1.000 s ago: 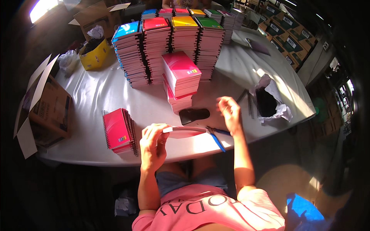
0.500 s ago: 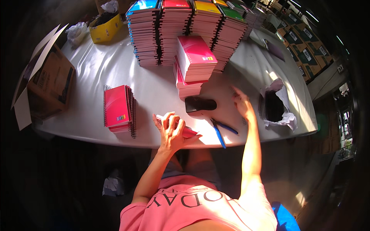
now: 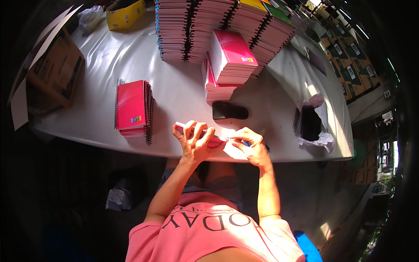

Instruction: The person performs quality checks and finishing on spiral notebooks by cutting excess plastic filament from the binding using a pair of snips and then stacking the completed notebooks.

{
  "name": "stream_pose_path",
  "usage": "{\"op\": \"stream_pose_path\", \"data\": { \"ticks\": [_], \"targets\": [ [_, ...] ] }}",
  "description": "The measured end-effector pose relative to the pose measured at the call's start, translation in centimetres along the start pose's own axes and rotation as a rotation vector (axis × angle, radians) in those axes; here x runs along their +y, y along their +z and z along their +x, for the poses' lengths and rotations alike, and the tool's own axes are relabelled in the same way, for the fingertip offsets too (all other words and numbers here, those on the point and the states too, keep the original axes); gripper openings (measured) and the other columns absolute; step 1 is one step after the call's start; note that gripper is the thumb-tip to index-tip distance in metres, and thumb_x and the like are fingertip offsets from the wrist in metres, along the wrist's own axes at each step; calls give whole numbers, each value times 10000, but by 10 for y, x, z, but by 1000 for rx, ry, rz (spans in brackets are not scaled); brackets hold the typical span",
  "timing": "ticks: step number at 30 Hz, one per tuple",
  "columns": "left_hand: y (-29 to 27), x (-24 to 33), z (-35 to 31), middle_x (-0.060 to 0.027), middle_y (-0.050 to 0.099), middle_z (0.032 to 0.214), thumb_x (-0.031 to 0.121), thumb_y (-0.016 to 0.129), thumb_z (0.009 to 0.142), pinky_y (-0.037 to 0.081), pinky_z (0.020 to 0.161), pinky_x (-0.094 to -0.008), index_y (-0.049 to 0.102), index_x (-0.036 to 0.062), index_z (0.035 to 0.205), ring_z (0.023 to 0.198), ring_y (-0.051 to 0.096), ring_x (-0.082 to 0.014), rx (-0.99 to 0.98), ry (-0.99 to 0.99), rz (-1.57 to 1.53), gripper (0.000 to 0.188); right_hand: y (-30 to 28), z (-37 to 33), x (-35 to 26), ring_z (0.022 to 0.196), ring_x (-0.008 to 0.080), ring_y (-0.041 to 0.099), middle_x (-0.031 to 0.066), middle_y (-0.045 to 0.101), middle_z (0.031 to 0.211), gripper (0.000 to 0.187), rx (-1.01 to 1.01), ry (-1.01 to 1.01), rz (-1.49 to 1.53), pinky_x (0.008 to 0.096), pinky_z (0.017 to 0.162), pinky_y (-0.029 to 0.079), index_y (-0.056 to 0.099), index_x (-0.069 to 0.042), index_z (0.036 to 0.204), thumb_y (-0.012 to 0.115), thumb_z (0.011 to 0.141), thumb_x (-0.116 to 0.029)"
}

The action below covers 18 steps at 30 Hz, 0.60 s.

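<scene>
My left hand (image 3: 195, 142) grips a thin pink notebook (image 3: 220, 140) held edge-on at the near edge of the white table (image 3: 174, 100). At the notebook's right end my right hand (image 3: 251, 146) pinches it with the fingers bent. A blue pen (image 3: 246, 143) lies on the table under my right hand, mostly hidden. Just beyond the hands lies a black oblong object (image 3: 230, 110). To the left rests a small stack of pink spiral notebooks (image 3: 132, 109). Behind the black object stands a taller pile of pink notebooks (image 3: 229, 59).
Tall stacks of notebooks with coloured covers (image 3: 218, 24) fill the far side. A torn white wrapper holding black spirals (image 3: 310, 122) sits at the right. An open cardboard box (image 3: 50, 74) stands left of the table, a yellow box (image 3: 125, 13) at the far left corner.
My right hand has come back from the table's right side to the notebook's right end. My left hand has shifted its grip on the notebook. The view has moved closer over the table.
</scene>
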<state>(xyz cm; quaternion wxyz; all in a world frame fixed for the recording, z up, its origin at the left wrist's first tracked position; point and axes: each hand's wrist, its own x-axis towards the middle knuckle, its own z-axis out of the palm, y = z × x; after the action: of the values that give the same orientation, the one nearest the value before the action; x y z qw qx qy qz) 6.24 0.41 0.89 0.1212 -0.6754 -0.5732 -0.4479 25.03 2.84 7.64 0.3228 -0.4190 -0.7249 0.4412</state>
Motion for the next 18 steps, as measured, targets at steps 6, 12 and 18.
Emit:
{"op": "stream_pose_path", "data": {
  "ticks": [6, 12, 18],
  "targets": [
    [-1, 0, 1, 6, 524, 849, 488, 804, 529, 220, 921, -556, 626, 191, 833, 942, 480, -237, 3, 1, 4, 461, -11, 3, 10, 638, 135, 565, 43, 602, 727, 242, -196, 208, 214, 260, 616, 474, 646, -54, 1103, 644, 862, -80],
    [-8, -2, 5, -3, 521, 878, 584, 743, 580, 229, 916, -540, 636, 188, 903, 927, 478, -220, -51, -16, 33, 522, -1, 5, -22, 584, 138, 546, 57, 578, 673, 401, -76, 85, -49, 282, 602, 477, 491, -62, 1253, 625, 878, -111],
    [-19, -4, 6, -3, 519, 866, 526, 771, 587, 282, 902, -461, 618, 169, 917, 945, 482, -236, -94, -17, 30, 510, -8, 5, -13, 677, 110, 554, 53, 602, 828, 289, -268, 90, -123, 254, 624, 466, 624, -28, 1142, 639, 877, -142]
  ]
}}
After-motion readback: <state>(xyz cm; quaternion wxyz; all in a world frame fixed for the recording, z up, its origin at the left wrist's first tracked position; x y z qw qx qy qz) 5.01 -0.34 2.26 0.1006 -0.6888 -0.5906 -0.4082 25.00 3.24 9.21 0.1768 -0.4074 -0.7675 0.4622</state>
